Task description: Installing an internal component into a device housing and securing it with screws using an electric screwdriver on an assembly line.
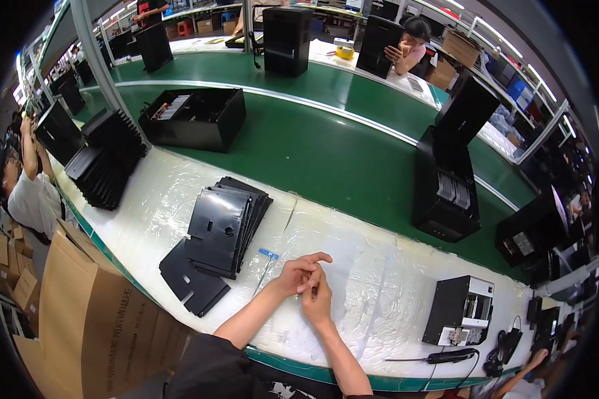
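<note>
My two hands meet above the white film-covered bench (353,292), just in front of me. My left hand (295,274) has its index finger stretched out to the right while its other fingers curl in against my right hand (318,302). The right one is closed, fingers pressed together; a small dark spot shows between them, too small to name. To the left of my hands lies a fanned stack of black panels (216,226) with cut-outs, one loose black panel (192,279) partly under it. A blue strip (268,254) sits between stack and hands.
Beyond the bench runs a green conveyor (326,156) carrying open black cases (226,123). More black panels (103,173) are stacked at far left. A cardboard box (106,312) stands left. On the right are a black-and-white device (458,309) and a corded electric screwdriver (452,356). Other people work nearby.
</note>
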`<action>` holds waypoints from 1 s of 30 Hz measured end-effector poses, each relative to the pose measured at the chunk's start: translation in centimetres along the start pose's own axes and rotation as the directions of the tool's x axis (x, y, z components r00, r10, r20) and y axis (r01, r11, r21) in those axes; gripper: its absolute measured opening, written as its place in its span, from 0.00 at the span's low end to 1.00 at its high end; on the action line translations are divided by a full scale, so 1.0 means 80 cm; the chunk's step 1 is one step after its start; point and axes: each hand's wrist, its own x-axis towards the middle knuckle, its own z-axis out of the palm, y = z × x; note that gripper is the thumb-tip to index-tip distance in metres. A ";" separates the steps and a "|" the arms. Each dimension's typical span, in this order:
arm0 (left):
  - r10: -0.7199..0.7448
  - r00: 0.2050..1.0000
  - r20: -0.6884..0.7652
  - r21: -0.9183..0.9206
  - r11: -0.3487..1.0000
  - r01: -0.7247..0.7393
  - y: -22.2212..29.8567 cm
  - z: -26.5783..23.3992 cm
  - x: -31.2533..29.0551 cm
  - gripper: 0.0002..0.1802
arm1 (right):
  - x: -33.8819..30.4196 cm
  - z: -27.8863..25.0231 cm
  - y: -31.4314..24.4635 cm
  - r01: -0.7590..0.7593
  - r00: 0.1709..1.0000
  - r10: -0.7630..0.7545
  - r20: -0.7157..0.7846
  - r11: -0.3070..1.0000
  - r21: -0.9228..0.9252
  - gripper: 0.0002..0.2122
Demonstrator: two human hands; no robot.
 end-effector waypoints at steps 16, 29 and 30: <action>0.000 0.993 -0.117 -0.239 0.971 -0.028 -0.012 0.007 0.006 0.24 | -0.004 0.006 0.015 -0.055 0.985 0.057 -0.161 0.998 0.017 0.12; 0.074 0.974 -0.212 -0.346 0.927 -0.146 -0.024 0.021 0.019 0.20 | 0.003 0.012 0.023 0.085 0.954 -0.130 -0.271 0.982 -0.171 0.22; 0.082 0.973 -0.217 -0.319 0.936 -0.150 -0.024 0.021 0.020 0.20 | 0.003 0.013 0.026 0.088 0.951 -0.129 -0.280 0.984 -0.155 0.23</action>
